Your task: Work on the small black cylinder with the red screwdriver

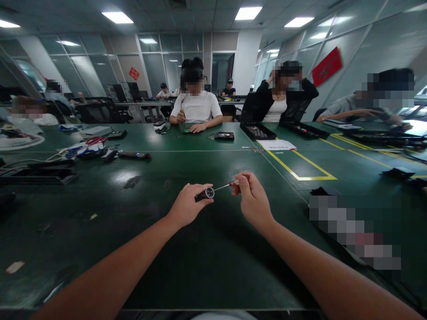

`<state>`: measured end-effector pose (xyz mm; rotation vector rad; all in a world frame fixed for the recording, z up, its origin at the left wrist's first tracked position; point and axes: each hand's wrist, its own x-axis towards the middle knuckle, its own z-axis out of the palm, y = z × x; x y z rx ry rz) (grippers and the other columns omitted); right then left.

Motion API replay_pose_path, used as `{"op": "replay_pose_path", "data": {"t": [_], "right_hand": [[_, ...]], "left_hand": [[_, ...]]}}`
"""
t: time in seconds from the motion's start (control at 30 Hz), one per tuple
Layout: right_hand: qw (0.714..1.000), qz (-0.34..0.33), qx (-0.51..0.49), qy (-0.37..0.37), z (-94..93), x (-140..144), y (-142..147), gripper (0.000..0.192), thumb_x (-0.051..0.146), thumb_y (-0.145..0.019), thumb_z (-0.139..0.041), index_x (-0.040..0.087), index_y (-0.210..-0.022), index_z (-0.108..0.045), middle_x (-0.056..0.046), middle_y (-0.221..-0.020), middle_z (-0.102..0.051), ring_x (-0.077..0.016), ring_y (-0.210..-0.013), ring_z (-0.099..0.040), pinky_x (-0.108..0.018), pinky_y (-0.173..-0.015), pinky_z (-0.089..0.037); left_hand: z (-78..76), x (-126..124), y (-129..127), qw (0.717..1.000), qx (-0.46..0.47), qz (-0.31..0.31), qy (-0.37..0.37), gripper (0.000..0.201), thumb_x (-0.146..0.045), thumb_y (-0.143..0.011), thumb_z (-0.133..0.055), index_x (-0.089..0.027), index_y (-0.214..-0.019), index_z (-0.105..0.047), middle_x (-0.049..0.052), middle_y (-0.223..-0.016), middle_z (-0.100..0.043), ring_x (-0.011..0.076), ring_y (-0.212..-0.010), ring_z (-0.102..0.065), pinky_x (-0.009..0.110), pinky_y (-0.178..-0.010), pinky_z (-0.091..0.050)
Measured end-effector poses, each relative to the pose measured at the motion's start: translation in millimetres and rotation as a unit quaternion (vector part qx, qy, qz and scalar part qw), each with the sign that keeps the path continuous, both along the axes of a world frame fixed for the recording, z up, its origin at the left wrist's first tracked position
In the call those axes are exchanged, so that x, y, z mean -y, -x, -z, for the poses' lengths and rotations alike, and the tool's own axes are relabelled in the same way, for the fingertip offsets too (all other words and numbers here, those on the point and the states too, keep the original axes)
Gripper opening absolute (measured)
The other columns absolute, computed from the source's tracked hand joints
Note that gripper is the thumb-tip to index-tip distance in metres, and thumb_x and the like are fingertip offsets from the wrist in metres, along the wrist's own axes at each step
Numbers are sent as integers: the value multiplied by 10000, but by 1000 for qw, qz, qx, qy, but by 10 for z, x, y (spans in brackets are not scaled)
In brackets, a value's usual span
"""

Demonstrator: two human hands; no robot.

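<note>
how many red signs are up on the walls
2: a large red sign on the right glass wall, and a small red sign on the far back wall. Others may be hidden.

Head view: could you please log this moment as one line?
left hand: holds small tube | right hand: pinches thin tool, tip at tube mouth | over green table

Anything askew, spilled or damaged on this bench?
Nothing is plainly damaged. Small pale scraps lie loose on the green table at near left. The left hand holds a small cylinder; the right hand holds a thin tool at its open end.
</note>
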<state>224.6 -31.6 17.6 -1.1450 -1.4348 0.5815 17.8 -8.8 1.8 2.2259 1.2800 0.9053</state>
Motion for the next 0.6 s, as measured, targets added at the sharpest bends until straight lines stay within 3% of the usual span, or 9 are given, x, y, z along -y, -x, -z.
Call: {"op": "replay_pose_path", "data": {"t": [0.3, 0.43, 0.6], "right_hand": [[999, -20, 45, -13, -51, 56, -16, 299, 441, -1032, -395, 230, -959, -593, 8, -706, -603, -157, -628, -561, -297, -611, -436], [997, 15, 74, -24, -78, 90, -9, 400, 484, -1025, -404, 223, -865, -663, -3, -667, -617, -162, -594, -565, -295, -578, -408], [992, 13, 120, -33, -94, 98, -8, 302, 370, -1025, -407, 202, -1108, -644, -25, -777, -676, -180, -661, -610, -308, -631, -436]], "left_hand": [[-4, -1, -10, 1000, -9, 3, -3, 414, -260, -849, -753, -288, -1253, -669, 43, -1206, -711, 281, -1134, -623, 581, -1129, -330], [4, 2, -11, 1000, -9, 10, -4, 406, -254, -851, -752, -287, -1247, -670, 40, -1241, -702, 276, -1176, -615, 585, -1140, -318], [25, -17, 1, 1000, -8, 6, -4, 400, -255, -862, -744, -289, -1253, -666, 40, -1252, -699, 268, -1195, -607, 585, -1157, -297]]}}
